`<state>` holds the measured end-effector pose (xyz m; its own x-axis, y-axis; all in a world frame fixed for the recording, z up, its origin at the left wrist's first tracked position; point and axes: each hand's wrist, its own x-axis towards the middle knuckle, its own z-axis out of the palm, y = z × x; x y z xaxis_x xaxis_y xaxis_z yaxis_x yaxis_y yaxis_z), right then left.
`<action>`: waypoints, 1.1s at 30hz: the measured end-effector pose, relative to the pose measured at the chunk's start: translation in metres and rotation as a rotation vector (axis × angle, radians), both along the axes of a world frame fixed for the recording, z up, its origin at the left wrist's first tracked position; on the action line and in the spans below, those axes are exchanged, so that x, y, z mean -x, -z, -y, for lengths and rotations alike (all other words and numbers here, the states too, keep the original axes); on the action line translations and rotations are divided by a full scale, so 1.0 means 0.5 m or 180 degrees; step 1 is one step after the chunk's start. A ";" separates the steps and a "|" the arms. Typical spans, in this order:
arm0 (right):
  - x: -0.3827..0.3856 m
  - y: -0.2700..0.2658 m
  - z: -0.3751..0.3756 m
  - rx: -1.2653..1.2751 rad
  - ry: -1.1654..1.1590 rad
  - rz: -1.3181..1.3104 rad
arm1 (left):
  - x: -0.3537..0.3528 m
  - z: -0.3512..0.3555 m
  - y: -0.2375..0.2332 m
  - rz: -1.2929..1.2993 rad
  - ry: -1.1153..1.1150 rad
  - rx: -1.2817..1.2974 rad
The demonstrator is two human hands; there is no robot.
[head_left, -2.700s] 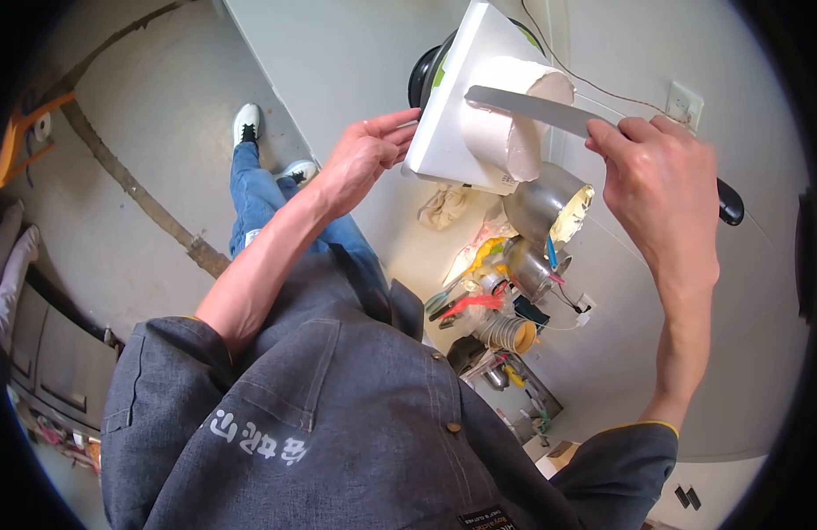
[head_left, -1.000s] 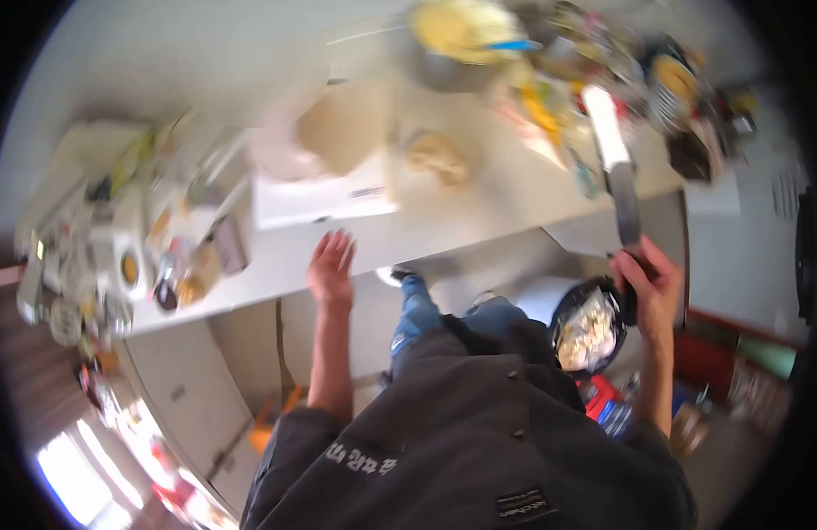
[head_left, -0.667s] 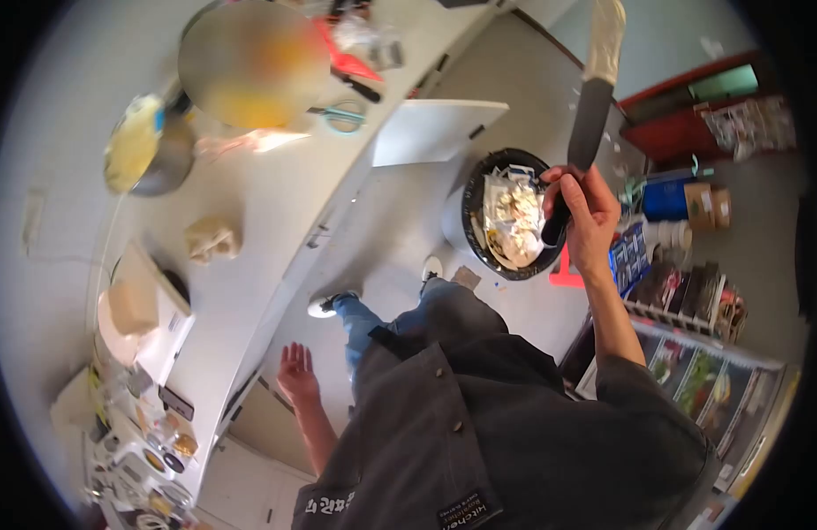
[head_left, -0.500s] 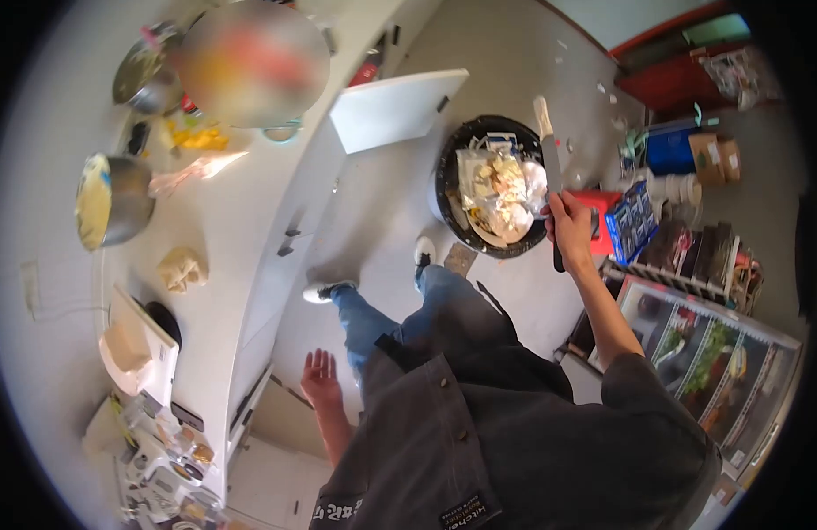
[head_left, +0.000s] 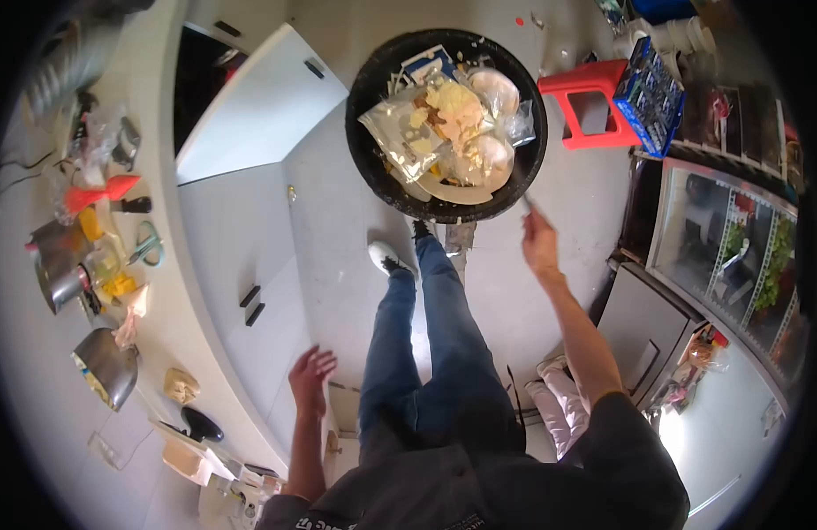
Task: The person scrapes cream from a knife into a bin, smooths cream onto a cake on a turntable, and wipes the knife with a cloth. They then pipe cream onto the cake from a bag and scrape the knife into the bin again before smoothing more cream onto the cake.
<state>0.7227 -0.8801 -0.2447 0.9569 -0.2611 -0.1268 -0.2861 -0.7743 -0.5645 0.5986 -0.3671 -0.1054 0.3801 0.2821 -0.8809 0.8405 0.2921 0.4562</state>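
My right hand (head_left: 539,243) is wrapped round an icing spatula (head_left: 527,202), which is seen almost end-on, so most of its blade is hard to make out. It is just off the near right rim of a round black bin (head_left: 359,163). Inside the bin lie clear plastic packaging (head_left: 400,146), cream-coloured scraps (head_left: 457,110) and a blue-and-white packet (head_left: 429,64). My left hand (head_left: 311,375) hangs beside the counter cabinets, its fingers apart and nothing in it.
A white cabinet door (head_left: 263,106) stands open at left. The counter (head_left: 174,265) holds metal bowls (head_left: 108,362), scissors (head_left: 147,245) and piping bags. A red stool (head_left: 563,84) with a blue box (head_left: 651,97) stands right. Another person's legs (head_left: 554,411) show at lower right.
The view has shifted, and the bin looks larger and nearer. My right hand has turned the icing spatula from side-on to nearly end-on, by the rim. The left hand remains free.
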 end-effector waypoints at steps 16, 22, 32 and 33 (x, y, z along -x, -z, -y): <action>0.085 0.158 -0.036 0.0216 0.0360 0.0120 | -0.397 0.376 0.555 0.0508 0.0661 0.0700; 0.065 0.195 -0.006 0.0285 0.0437 -0.0568 | -0.416 0.412 0.533 0.0451 0.0443 0.0637; -0.094 -0.061 -0.021 -0.2677 0.1206 -0.0695 | -0.576 0.475 0.549 0.0304 0.1969 0.0224; -0.099 -0.073 -0.027 -0.2457 0.1169 -0.0810 | -0.544 0.472 0.582 0.0814 0.2270 -0.0186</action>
<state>0.7720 -0.8668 -0.2082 0.7485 -0.2997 -0.5915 -0.6292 -0.0394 -0.7762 0.8706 -0.6033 -0.3965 0.6781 -0.0650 -0.7321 0.6828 -0.3129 0.6602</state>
